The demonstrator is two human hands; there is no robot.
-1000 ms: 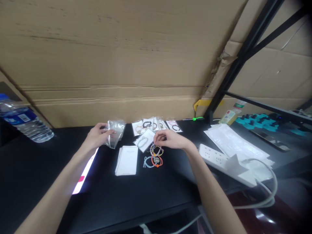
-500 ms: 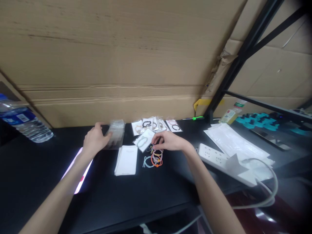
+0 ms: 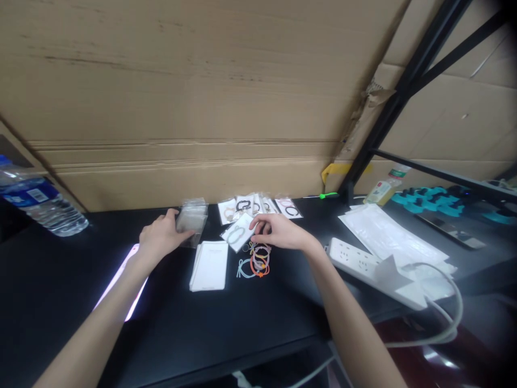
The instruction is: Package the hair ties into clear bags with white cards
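My left hand rests at the left side of a stack of clear plastic bags. Its fingers are apart and the thumb reaches over the bags' lower part. My right hand hovers over the right edge of a bagged white card with a pale hair tie. The fingers are loosely curled, a gap shows between index finger and thumb, and I see nothing held. Just below it lies a small pile of coloured hair ties, pink, orange, yellow and pale blue. A stack of white cards lies between my hands.
Several bagged hair ties lie along the cardboard wall. A lit phone is under my left forearm. A water bottle stands at left. To the right are a power strip, white plastic sheets and a black frame.
My left hand has shifted slightly right and lower, its thumb further over the bags. My right hand has risen slightly from the hair ties, thumb and index finger now further apart.
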